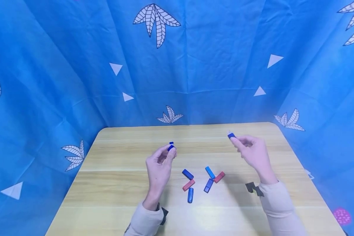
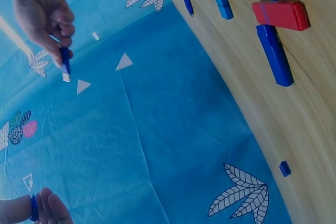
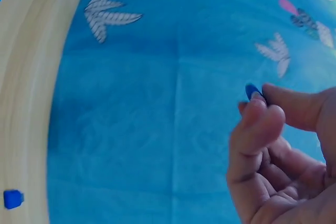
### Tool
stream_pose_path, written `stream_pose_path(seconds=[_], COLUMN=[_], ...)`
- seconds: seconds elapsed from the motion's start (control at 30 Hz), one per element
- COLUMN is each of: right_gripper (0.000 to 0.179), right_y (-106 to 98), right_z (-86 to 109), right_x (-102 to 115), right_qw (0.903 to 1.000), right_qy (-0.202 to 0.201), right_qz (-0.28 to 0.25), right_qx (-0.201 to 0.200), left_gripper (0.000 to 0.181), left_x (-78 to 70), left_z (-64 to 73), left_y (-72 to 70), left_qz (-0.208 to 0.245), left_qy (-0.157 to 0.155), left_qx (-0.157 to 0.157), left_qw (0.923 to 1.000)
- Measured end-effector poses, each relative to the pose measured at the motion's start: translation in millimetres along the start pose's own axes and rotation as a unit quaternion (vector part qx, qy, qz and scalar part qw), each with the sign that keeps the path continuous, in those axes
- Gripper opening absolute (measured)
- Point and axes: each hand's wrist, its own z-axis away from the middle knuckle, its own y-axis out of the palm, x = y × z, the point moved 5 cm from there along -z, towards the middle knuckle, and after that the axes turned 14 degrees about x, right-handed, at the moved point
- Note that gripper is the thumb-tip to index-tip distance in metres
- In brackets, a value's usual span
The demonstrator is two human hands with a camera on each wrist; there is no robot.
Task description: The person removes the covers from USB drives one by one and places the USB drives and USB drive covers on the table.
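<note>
My left hand (image 1: 160,167) pinches a small blue cap (image 1: 171,148) between thumb and fingertips, above the table's middle. Most of this cap (image 2: 34,208) is hidden by the fingers in the left wrist view. Held by my right hand (image 1: 252,152) is a dark blue USB flash drive (image 1: 231,135), its metal plug bare and pointing up and away. Only a bit of that drive (image 3: 252,92) shows past the fingertips in the right wrist view. The two hands are well apart, both raised off the tabletop. Another small blue cap (image 1: 171,143) lies just beyond my left fingertips.
Between the forearms, several USB flash drives lie on the wooden table (image 1: 106,183): a red one (image 1: 188,185) among blue ones on the left, another red one (image 1: 219,177) beside blue ones on the right. A blue patterned cloth (image 1: 194,65) hangs beyond the table's far edge.
</note>
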Motion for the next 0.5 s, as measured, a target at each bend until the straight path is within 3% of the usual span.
stream_pose_path(seconds=[0.17,0.5], right_gripper=[0.044,0.03], right_y=[-10,2], right_z=[-24.9,-61.2], right_x=[-18,-64], right_qw=[0.9993,0.9952], right_qy=[0.013,0.082], right_qz=[-0.024,-0.053], right_qx=[-0.024,0.009], left_gripper=[0.022,0.018], left_x=[0.2,4.0], left_z=[4.5,9.8], left_y=[7.5,19.3], left_qz=[-0.013,-0.03], left_qy=[0.004,-0.011], left_qx=[0.017,0.043], left_qw=[0.9998,0.9985])
